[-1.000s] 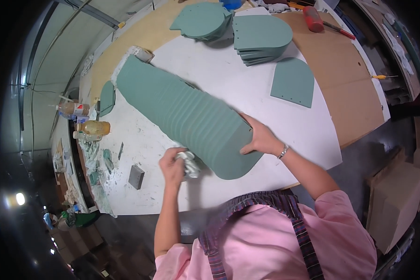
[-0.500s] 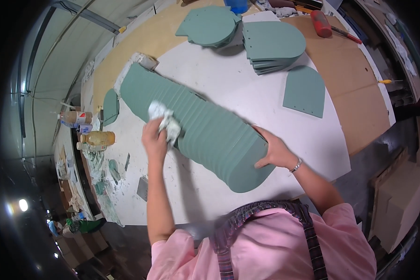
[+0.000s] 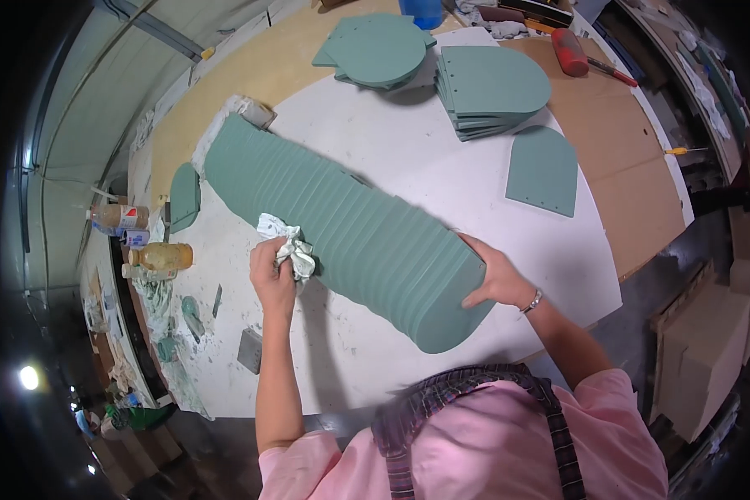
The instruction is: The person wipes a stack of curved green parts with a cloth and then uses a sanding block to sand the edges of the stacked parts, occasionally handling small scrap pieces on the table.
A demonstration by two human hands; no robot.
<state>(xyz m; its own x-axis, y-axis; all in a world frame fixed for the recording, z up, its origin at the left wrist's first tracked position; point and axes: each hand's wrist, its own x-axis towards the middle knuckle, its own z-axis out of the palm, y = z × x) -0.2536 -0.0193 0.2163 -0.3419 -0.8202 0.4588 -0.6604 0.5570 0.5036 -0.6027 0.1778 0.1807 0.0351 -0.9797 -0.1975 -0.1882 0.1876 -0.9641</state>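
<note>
A long row of overlapping green round-ended panels lies fanned slantwise across the white tabletop. My left hand is closed round a crumpled white cloth with greenish smears, at the near left edge of the row. At the row's near right end my right hand grips the last panel, thumb on its face and fingers behind the far edge. A rolled, whitish bundle sits against the row's far left end.
Two piles of green panels, one left and one right, stand at the back, with a single panel nearby. A red mallet lies far right. Bottles, a grey scraper plate and stained rags are on the left.
My left hand and the cloth have slid slightly down, off the panels' faces toward the near edge of the row. My right hand keeps its hold. The whole view has shifted a little.
</note>
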